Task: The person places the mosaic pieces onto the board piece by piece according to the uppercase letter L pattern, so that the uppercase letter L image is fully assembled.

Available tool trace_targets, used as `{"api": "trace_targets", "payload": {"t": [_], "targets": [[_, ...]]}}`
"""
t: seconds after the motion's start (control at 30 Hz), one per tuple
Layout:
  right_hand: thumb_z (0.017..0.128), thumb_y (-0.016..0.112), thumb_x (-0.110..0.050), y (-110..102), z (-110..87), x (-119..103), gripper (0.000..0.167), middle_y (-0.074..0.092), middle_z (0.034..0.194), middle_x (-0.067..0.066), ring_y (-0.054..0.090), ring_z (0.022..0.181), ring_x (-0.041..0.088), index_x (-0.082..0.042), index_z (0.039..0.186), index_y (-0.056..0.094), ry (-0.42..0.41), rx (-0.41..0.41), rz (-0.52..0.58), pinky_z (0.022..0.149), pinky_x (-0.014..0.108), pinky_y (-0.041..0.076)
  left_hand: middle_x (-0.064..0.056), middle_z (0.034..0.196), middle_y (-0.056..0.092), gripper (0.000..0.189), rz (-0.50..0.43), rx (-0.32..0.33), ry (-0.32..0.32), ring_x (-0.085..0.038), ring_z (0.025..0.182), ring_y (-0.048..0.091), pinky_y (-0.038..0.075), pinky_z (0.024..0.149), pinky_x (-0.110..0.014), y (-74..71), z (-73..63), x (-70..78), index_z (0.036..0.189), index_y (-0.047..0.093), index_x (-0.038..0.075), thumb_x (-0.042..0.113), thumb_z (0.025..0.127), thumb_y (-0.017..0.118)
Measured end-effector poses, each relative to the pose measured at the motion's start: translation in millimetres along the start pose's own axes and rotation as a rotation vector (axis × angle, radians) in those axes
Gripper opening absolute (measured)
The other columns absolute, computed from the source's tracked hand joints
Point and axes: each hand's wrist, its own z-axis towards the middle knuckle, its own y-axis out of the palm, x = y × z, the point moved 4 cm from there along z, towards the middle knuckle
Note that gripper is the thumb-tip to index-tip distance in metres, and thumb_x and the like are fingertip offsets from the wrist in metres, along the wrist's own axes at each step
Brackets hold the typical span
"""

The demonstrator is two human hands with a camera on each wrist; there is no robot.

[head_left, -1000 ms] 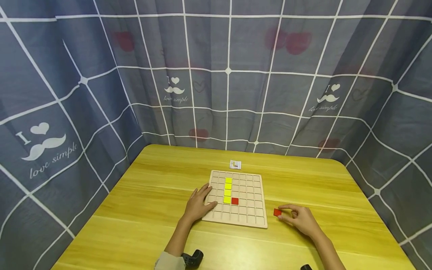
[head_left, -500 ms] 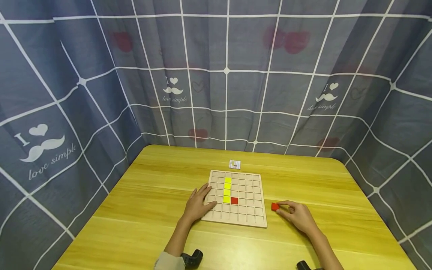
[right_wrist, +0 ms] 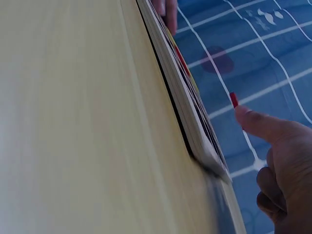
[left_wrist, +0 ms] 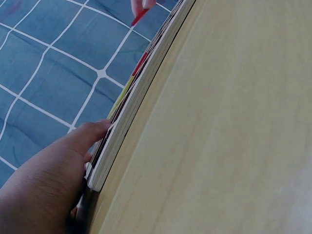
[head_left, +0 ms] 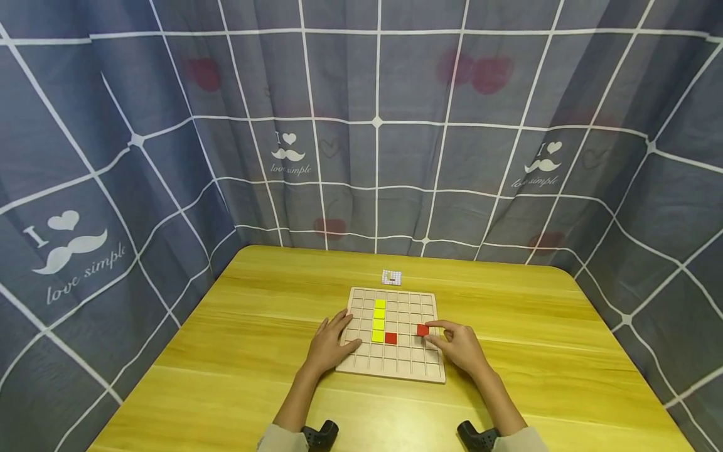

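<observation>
A pale wooden grid board [head_left: 407,361] lies on the table, its square cells edged by raised lines. Along its left side rests my left hand [head_left: 327,346], fingers and thumb spread over the edge. Above the board's right part, my right hand [head_left: 462,348] pinches a red square tile [head_left: 422,330] between thumb and fingers; in the right wrist view this tile [right_wrist: 234,100] is raised clear of the board. Several yellow tiles [head_left: 379,315] form a column in the cells left of the middle. Another red tile [head_left: 391,338] sits in the cell right of the lowest yellow one.
A small white card [head_left: 391,277] printed with a grid pattern lies behind the board. The yellow wood-grain table [head_left: 226,351] extends around the board on all sides. A dark blue checked curtain [head_left: 344,150] hangs behind the table and along both sides.
My right hand has carried the red tile from the table right of the board, leftward and over the board's right part. The left hand has stayed on the board's left side.
</observation>
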Motion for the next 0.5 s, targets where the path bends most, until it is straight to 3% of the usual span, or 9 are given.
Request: {"api": "trace_targets", "payload": {"t": [0.23, 0.5], "targets": [[0.078, 0.074, -0.030, 23.4, 6.4, -10.1, 0.026, 0.027, 0.044, -0.012, 0.017, 0.041, 0.000, -0.017, 0.101, 0.072, 0.015, -0.095, -0.012, 0.039, 0.017, 0.017, -0.011, 0.143, 0.038, 0.063, 0.000, 0.003, -0.002, -0.035, 0.128, 0.036, 0.018, 0.110, -0.051, -0.7, -1.0, -0.2, 0.134, 0.049, 0.008, 0.044, 0.084, 0.063], [0.078, 0.074, -0.031, 34.5, 7.4, -13.9, 0.023, 0.031, 0.046, -0.012, 0.020, 0.042, 0.001, -0.021, 0.098, 0.072, 0.010, -0.126, -0.065, 0.040, 0.018, 0.019, -0.010, 0.143, 0.038, 0.064, -0.005, 0.004, -0.003, -0.034, 0.129, 0.036, 0.018, 0.110, -0.051, 0.1, -0.9, -0.1, 0.134, 0.049, 0.008, 0.044, 0.083, 0.063]]}}
